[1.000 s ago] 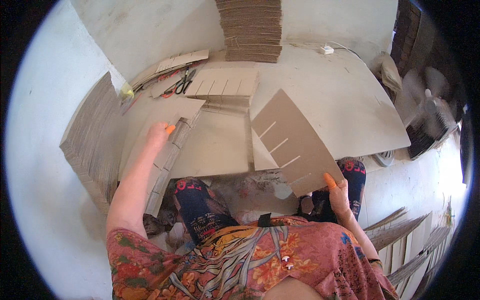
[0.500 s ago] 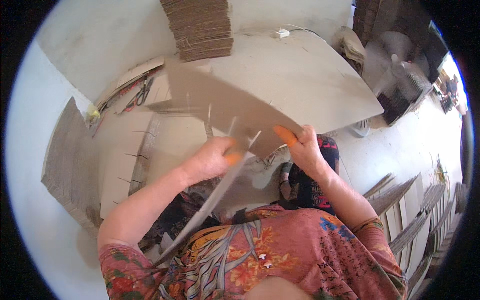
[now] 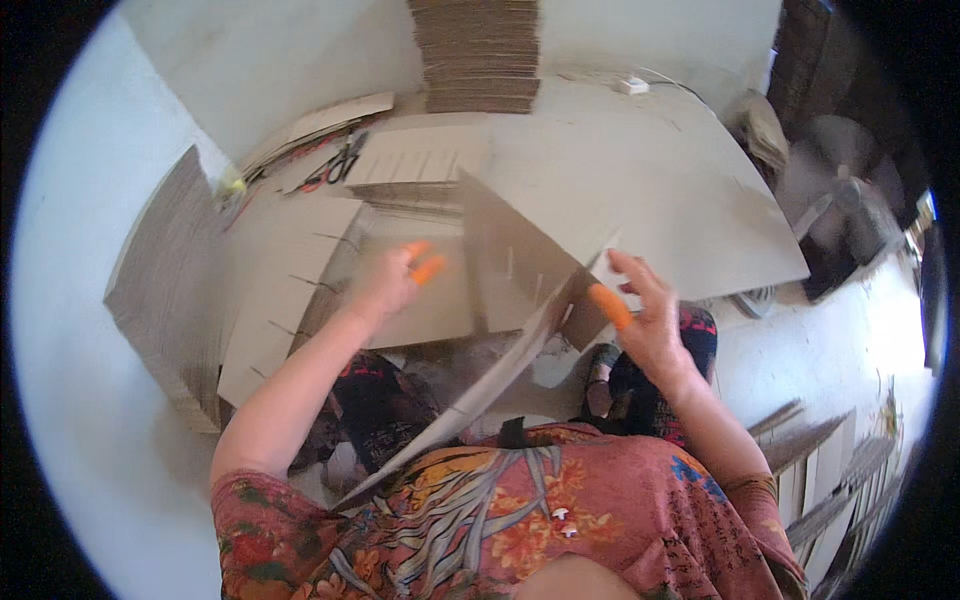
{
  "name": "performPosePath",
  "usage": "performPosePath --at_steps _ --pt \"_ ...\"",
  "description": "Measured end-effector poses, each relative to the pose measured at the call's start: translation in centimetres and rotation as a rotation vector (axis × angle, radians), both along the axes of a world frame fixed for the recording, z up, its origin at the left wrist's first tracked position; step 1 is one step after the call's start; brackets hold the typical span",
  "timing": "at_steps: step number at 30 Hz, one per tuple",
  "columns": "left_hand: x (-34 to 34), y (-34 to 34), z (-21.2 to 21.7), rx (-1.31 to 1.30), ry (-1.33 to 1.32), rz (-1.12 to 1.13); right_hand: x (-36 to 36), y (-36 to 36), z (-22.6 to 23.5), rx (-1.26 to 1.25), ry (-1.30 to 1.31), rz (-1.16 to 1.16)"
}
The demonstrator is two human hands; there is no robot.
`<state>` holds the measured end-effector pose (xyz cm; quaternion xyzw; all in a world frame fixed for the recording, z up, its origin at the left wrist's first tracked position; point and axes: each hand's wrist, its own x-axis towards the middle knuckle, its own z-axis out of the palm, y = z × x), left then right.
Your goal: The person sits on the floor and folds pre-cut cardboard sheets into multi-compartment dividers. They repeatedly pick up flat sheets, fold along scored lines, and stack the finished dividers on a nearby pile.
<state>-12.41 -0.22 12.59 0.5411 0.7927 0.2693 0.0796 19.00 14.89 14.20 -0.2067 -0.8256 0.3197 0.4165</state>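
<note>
A brown slotted cardboard strip (image 3: 515, 255) stands crosswise against a long pale cardboard strip (image 3: 470, 400), which slants up from my lap. My right hand (image 3: 650, 320) is at the far end where they meet, its orange-covered thumb against the brown strip and its fingers loosely curved behind the end. Away from both strips, my left hand (image 3: 385, 285) hovers blurred above flat cardboard on the left. Its orange-tipped fingers are apart with nothing between them. Beneath it lies a pale slotted sheet (image 3: 415, 300), beside another slotted sheet (image 3: 270, 270).
A tall cardboard stack (image 3: 480, 55) stands at the back and another (image 3: 165, 270) at the left wall. Black-handled scissors (image 3: 345, 160) lie near a slotted stack (image 3: 410, 155). A large board (image 3: 680, 190) spans the back right, near a fan (image 3: 845, 195). Cardboard pieces (image 3: 825, 465) stand lower right.
My left hand has let go of the cardboard and moved left. My right hand's fingers have loosened at the strips' end. The whole view has shifted slightly.
</note>
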Motion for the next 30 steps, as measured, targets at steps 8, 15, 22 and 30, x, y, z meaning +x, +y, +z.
performPosePath --at_steps 8,15,22,30 --pt "-14.4 -7.8 -5.0 -0.296 0.531 0.633 -3.4 0.2 4.0 0.224 -0.484 0.091" --pt "-17.1 -8.7 -2.0 -0.331 0.443 0.519 -3.6 0.9 2.5 0.096 -0.457 0.126" --pt "-11.4 -4.3 3.0 -0.233 -0.228 0.38 -1.3 0.1 1.9 0.161 -0.33 0.117" --pt "0.6 2.0 4.5 -0.307 -0.73 -0.007 -0.8 -1.0 4.0 0.304 -0.028 0.152"
